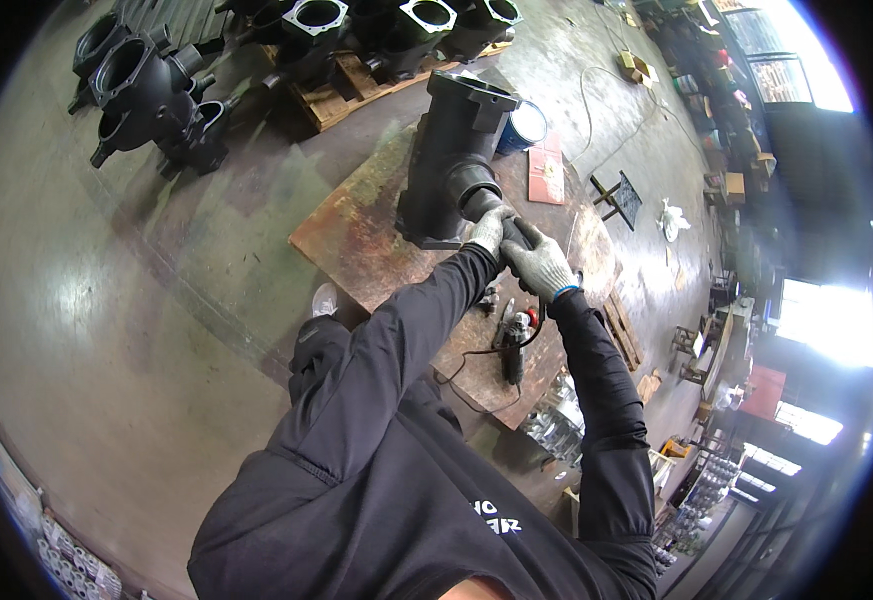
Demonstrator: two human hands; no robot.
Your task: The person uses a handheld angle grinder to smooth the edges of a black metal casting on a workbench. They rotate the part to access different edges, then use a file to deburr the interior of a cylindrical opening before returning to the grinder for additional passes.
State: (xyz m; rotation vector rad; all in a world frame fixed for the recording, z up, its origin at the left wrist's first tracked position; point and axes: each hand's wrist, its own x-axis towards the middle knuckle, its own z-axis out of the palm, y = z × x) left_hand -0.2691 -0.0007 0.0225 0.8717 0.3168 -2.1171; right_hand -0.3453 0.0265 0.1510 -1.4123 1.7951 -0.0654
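Note:
A large black cast-metal housing (436, 165) stands on the rusty metal table (341, 235), with a round side port (474, 182) facing me. Both my hands wear light knit gloves. My left hand (490, 230) is closed round the front of a dark hand-held tool (516, 236), right at the port's mouth. Behind it, my right hand (539, 262) wraps the tool's rear part, and a black cord seems to hang from there. The tool's working end is hidden at the port, so its exact kind does not show.
An angle grinder (513, 350) with its cord lies on the table's near side. A blue-and-white can (523, 128) and a red sheet (546, 170) sit beside the housing. More black castings stand on a wooden pallet (341, 95) and the floor. A small black stand (618, 198) is at right.

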